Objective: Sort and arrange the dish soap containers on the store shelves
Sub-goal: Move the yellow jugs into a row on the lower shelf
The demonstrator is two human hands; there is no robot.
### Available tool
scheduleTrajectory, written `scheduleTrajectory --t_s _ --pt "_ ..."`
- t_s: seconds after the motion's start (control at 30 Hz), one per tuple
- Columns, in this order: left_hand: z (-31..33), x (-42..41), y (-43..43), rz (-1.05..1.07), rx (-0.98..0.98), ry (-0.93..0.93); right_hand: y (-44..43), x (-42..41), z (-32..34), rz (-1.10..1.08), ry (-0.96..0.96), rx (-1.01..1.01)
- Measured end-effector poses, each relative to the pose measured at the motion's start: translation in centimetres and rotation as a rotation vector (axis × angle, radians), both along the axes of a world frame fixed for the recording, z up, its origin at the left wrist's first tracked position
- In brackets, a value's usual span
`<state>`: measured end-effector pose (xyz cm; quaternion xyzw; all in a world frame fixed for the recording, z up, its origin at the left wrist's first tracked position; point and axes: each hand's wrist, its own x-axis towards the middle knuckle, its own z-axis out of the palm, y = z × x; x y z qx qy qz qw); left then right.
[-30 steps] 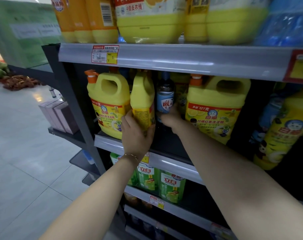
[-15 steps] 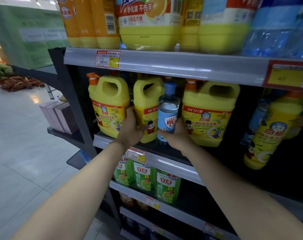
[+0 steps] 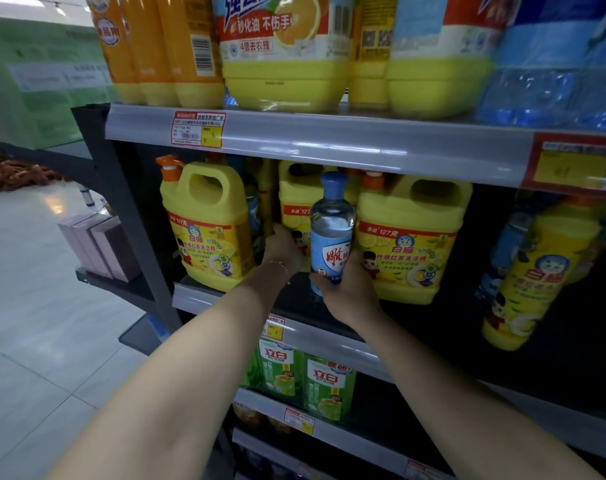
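Note:
My right hand [image 3: 350, 292] grips the base of a clear blue bottle [image 3: 332, 233] with a blue cap, held upright at the front edge of the middle shelf [image 3: 222, 299]. My left hand [image 3: 283, 249] rests against the lower left side of a yellow jug [image 3: 296, 199] standing behind the blue bottle. To the left stands a yellow handled jug [image 3: 208, 225] with an orange cap. Another yellow handled jug [image 3: 410, 237] sits to the right, touching my right hand.
The top shelf [image 3: 329, 140] carries large yellow and orange soap bottles and blue packs. Green bottles [image 3: 329, 386] stand on the shelf below. A yellow bottle [image 3: 536, 271] leans at the far right. Pink boxes [image 3: 100, 247] sit on a side shelf at left.
The blue bottle has come forward and out to the shelf's front edge in my right hand. My left hand has shifted from the narrow yellow jug's front to its lower side, farther back.

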<state>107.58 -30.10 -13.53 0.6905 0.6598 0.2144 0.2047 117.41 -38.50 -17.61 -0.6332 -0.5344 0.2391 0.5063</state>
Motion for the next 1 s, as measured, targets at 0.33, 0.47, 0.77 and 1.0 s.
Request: scheduleTrajectory --t_s 0.33,0.47,0.77,1.0 --pt "-0.2 0.6 1.0 -0.120 -0.365 -1.017 -0.3 0.1 -0.1 -0.031 -0.038 -0.008" --pt "-0.5 0.8 -0.5 -0.125 -0.202 -0.852 -0.5 0.5 0.1 -0.030 -0.012 0.015" --pt "-0.1 -3.3 -7.4 -0.620 -0.378 -0.658 -4.0 3.1 0.1 0.056 0.016 0.087" --pt "-0.5 -0.7 -11.7 -0.710 -0.165 -0.712 -8.1 4.9 2.0 0.131 0.006 0.146"
